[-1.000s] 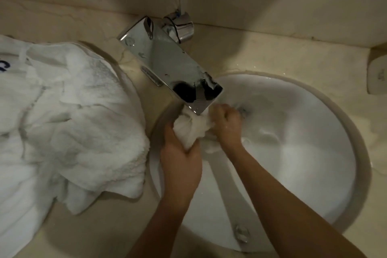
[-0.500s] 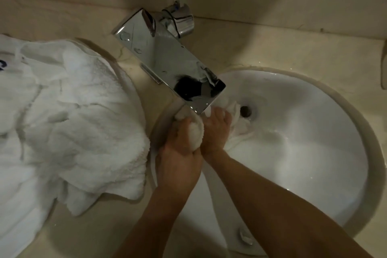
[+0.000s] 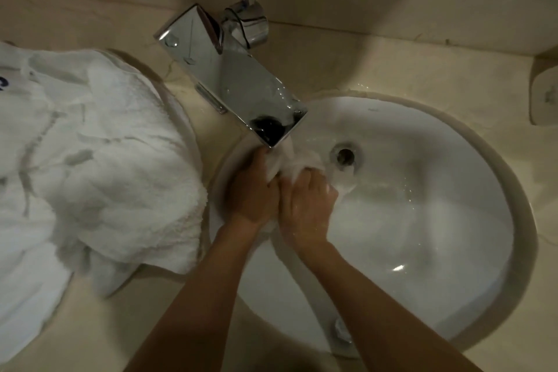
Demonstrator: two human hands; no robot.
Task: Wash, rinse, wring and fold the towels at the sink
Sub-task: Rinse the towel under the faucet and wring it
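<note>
Head view: my left hand (image 3: 252, 193) and right hand (image 3: 305, 205), side by side, both grip a wet towel (image 3: 290, 161) under the tap (image 3: 238, 84), at the sink's (image 3: 522, 220) left rim. More towels (image 3: 99, 160) heaped on the counter's (image 3: 347, 69) left end.

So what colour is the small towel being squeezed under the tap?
White: the small towel, bunched in both hands, shows best in the head view.
</note>
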